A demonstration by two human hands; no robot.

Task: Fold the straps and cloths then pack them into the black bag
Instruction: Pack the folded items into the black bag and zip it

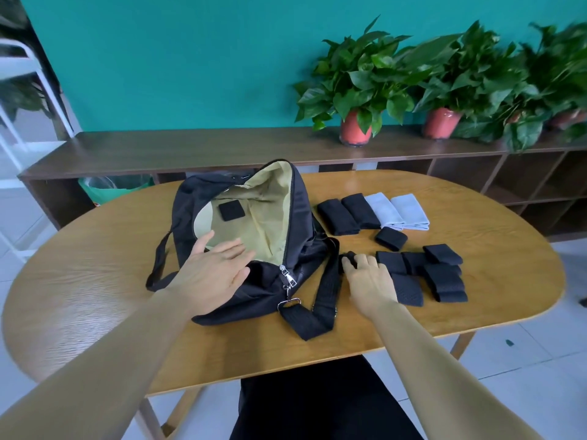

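The black bag (270, 281) lies unzipped on the wooden table, its yellow lining showing. My left hand (212, 265) hovers flat over the bag's near rim with straight fingers. My right hand (368, 277) curls its fingers round a folded black strap (347, 260) just right of the bag. Several folded black straps (444, 274) lie to the right of that hand. Two folded black cloths (349, 212) and two folded light blue cloths (397, 211) lie in a row behind them. One small folded strap (390, 238) sits between the rows.
The bag's shoulder strap (320, 300) trails toward the table's (95, 281) front edge. Behind the table runs a dark shelf unit (190, 147) with potted plants (355, 87) on top. A green bin (117, 185) stands at the back left.
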